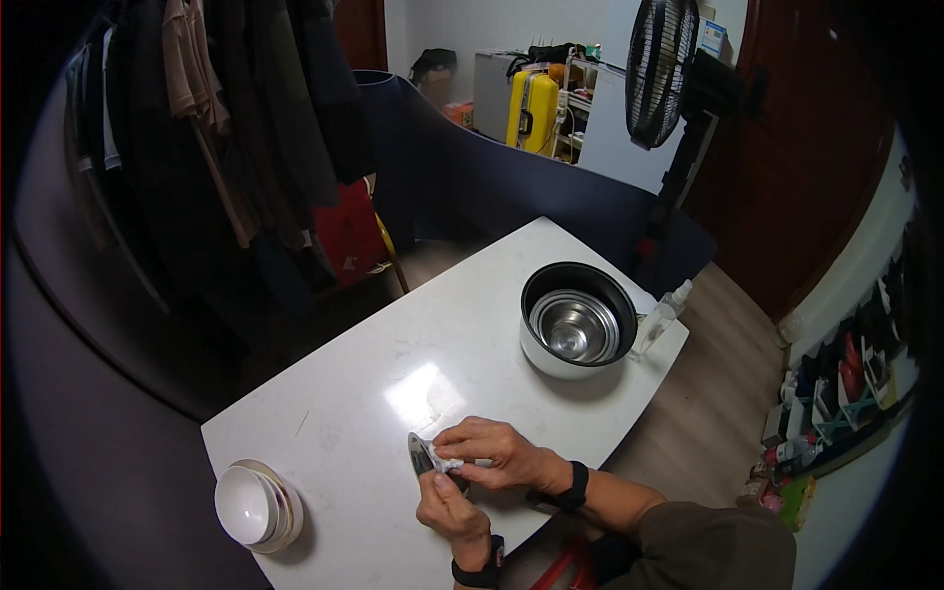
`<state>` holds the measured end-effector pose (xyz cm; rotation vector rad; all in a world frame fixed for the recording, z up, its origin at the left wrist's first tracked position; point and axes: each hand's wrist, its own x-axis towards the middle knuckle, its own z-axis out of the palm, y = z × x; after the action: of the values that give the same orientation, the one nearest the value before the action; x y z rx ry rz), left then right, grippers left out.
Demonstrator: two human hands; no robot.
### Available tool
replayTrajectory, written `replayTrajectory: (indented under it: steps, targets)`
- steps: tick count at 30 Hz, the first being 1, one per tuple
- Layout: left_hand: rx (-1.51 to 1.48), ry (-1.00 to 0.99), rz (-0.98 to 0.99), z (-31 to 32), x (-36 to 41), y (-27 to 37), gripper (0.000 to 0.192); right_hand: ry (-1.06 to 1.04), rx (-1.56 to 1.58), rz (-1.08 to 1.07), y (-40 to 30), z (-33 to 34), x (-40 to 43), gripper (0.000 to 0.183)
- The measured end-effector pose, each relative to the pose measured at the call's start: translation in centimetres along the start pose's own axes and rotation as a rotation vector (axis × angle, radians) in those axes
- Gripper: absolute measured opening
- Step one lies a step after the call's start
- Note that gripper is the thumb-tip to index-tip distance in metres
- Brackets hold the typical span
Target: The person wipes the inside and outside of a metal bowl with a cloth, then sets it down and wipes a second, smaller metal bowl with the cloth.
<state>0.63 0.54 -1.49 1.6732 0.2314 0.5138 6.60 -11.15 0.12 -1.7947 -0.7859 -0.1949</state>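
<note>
My left hand [451,510] grips the near rim of a small, shiny metal dish or lid [420,453], tilted up on its edge above the table. My right hand [495,451] holds a crumpled white tissue or cloth [442,459] pressed against the metal piece. The fingers of both hands hide most of the metal piece, so its full shape cannot be told. Both wrists wear black bands.
A white table [354,383] lies under my hands. Stacked bowls [247,509] stand at its left end. A cooking pot [564,365] with nested metal bowls [575,332] and a clear spray bottle [661,318] stand at the right. Beyond the far right corner rises a fan [661,74].
</note>
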Motion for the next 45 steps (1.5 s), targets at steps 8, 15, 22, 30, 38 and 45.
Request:
replayTrajectory:
  steps: [8, 15, 22, 30, 38, 45]
  targets:
    - [0.011, -0.009, 0.010, 0.1, -0.1, -0.3, 0.036, 0.035, -0.053, -0.079, 0.0, -0.1, 0.2, 0.035]
    - [0.011, -0.017, 0.012, 0.0, -0.1, -0.5, 0.036, 0.027, -0.055, -0.059, 0.0, 0.0, 0.1, 0.036]
    - [0.032, 0.012, 0.016, 0.1, -0.1, -0.4, 0.041, 0.007, 0.048, 0.012, 0.2, -0.1, -0.1, 0.032]
    - [0.009, -0.001, -0.009, -0.1, 0.1, 0.1, 0.041, 0.045, 0.098, 0.024, 0.4, 0.6, -0.5, 0.034]
    - [-0.018, 0.004, -0.038, -0.3, 0.1, 0.1, 0.041, 0.035, -0.022, -0.044, 0.0, 0.7, -0.4, 0.036]
    - [0.008, 0.019, 0.017, 0.2, 0.0, 0.5, 0.039, 0.079, -0.117, 0.004, 0.6, 1.3, 0.7, 0.034]
